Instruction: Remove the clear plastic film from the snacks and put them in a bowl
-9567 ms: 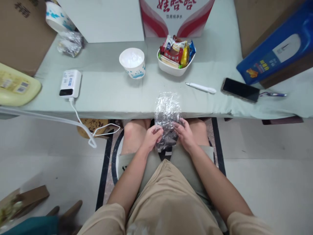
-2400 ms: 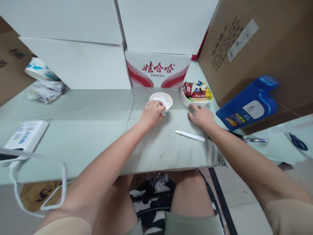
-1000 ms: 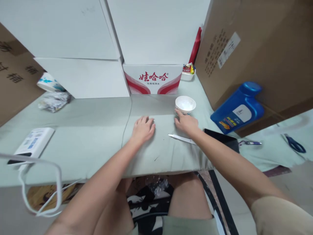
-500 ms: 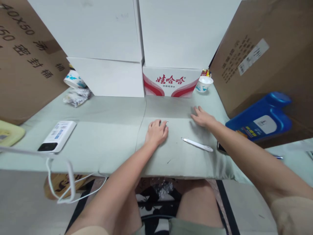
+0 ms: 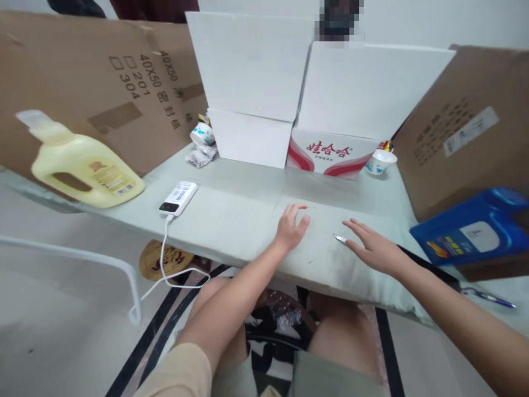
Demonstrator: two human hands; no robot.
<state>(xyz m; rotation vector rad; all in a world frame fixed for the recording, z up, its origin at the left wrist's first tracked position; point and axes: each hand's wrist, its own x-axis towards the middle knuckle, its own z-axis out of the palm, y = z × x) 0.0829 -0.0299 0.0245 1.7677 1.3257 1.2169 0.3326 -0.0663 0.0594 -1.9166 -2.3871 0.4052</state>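
My right hand [image 5: 372, 247] is stretched out over a slim white tool [image 5: 340, 239] with a thin metal tip. The hand hides most of the tool, and its fingers are straight and not wrapped round it. To the left, my left hand [image 5: 292, 227] hovers at the green cloth with nothing in it, thumb and fingers apart. A thin dark sliver [image 5: 311, 208] lies just beyond its fingertips, and another small dark bit [image 5: 311, 262] lies nearer the table's front edge.
White cardboard panels [image 5: 252, 66] and a red-and-white box [image 5: 330, 154] stand behind. A paper bowl [image 5: 381, 161] and a blue bottle [image 5: 471, 229] are at right. Leftward are a power bank [image 5: 179, 198] with a white cable and a yellow jug [image 5: 91, 171].
The view has swung left and up, bringing the yellow jug fully into sight. My right hand has come back from near the box to above the white tool. My left hand's fingers have spread.
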